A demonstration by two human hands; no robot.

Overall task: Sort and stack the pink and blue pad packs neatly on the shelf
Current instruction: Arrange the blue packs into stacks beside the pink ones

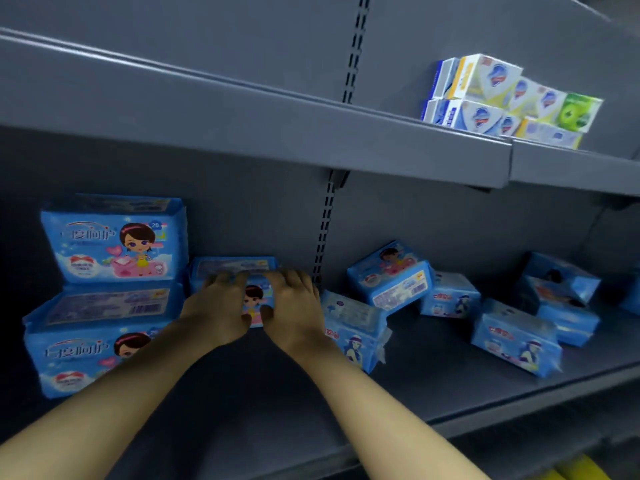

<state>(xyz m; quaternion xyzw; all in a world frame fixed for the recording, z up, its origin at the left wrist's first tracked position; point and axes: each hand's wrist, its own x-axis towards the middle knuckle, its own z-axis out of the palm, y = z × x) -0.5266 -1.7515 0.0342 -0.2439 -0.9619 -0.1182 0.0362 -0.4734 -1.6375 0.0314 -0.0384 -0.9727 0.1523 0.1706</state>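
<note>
Both hands rest on one blue pad pack (pixel 235 268) standing on the grey shelf (pixel 263 386) beside a stack. My left hand (pixel 216 306) covers its left face, and my right hand (pixel 294 306) covers its right face and top edge. To the left, two large blue packs with a cartoon girl sit one on the other: the upper pack (pixel 114 240) and the lower pack (pixel 83 344). Loose blue packs lie jumbled to the right: a tilted one (pixel 391 275), one near my right wrist (pixel 356 327), and others (pixel 516 337) further right.
An upper shelf (pixel 311 140) overhangs the working space. White, blue and green soap boxes (pixel 505 102) are piled on it at the right. A slotted upright (pixel 323 233) runs down the back panel behind my right hand. Something yellow (pixel 575 469) shows below the shelf.
</note>
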